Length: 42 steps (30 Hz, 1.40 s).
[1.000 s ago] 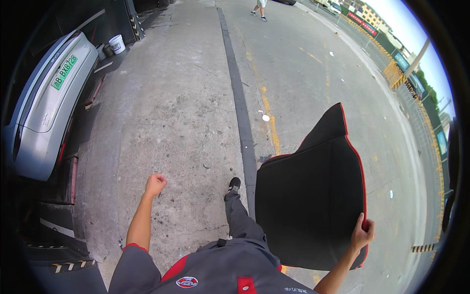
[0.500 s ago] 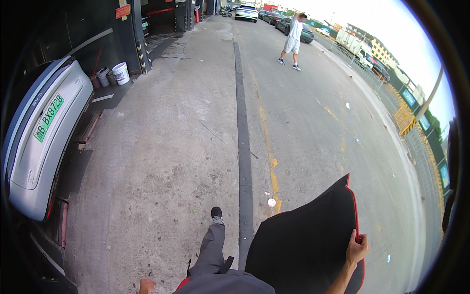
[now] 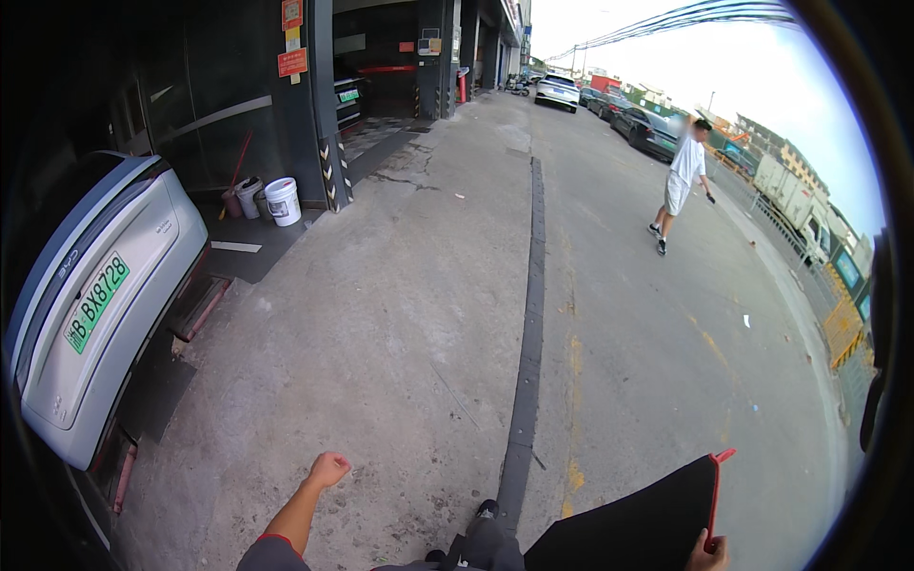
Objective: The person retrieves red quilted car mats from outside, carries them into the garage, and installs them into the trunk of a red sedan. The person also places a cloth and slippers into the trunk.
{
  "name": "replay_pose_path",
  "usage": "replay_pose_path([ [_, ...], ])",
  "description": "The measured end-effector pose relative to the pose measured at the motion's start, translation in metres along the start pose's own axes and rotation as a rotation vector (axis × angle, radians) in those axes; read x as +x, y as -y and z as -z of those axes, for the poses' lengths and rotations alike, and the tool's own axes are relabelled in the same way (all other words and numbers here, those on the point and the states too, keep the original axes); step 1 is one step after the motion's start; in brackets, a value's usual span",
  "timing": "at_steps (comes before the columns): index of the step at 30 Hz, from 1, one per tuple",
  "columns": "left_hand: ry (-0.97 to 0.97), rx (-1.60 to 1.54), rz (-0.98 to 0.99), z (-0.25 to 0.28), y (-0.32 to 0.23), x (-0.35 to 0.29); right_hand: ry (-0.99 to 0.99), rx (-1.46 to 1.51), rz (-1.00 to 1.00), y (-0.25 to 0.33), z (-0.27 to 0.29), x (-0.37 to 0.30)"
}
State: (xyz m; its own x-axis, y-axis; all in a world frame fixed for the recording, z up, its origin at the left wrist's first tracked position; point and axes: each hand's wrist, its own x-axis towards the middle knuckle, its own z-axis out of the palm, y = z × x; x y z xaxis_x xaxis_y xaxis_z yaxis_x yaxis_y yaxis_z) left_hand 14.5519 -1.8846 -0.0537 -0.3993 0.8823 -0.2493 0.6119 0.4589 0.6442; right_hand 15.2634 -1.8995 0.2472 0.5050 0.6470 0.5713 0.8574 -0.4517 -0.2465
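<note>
My right hand (image 3: 707, 553) grips the red-trimmed edge of a large black mat (image 3: 633, 519), at the lower right of the view. The mat hangs beside my legs, and its lower part runs out of the picture. A short red strip sticks out from its top corner. My left hand (image 3: 329, 469) is out in front over the concrete, fingers curled in, with nothing visible in it.
A silver-blue car (image 3: 114, 295) stands at the left, near buckets (image 3: 283, 202) and a striped pillar (image 3: 335, 176). A dark rubber strip (image 3: 528, 371) crosses the ground. A person in white (image 3: 681, 176) walks at right; parked cars (image 3: 643, 128) line the road.
My left hand has swung forward and up from the lower edge. The mat and my right hand sit lower in view. The person in white appears farther right, and the view has tilted up.
</note>
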Motion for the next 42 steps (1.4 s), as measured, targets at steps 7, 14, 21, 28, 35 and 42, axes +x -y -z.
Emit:
replay_pose_path([
  [7, 0.091, 0.092, -0.085, -0.056, -0.148, 0.338, -0.054, 0.091, 0.083, 0.163, -0.223, 0.161],
  [14, 0.165, -0.033, 0.293, -0.096, -0.154, 0.449, 0.001, 0.080, 0.072, 0.348, -0.414, 0.372],
  [21, 0.327, -0.238, 1.022, -0.140, -0.115, 0.520, -0.053, 0.308, 0.217, 0.510, -0.615, 0.549],
  [28, 0.325, -0.539, 1.186, -0.143, -0.196, 0.842, -0.127, 0.363, 0.357, 0.742, -0.784, 0.724],
  [35, -0.107, -0.204, 0.188, 0.014, -0.474, 1.326, -0.125, 0.379, 0.422, 0.954, -0.901, 0.865],
  [42, -0.211, -0.183, 0.092, 0.055, -0.533, 1.642, 0.011, 0.474, 0.604, 1.210, -1.106, 0.982],
])
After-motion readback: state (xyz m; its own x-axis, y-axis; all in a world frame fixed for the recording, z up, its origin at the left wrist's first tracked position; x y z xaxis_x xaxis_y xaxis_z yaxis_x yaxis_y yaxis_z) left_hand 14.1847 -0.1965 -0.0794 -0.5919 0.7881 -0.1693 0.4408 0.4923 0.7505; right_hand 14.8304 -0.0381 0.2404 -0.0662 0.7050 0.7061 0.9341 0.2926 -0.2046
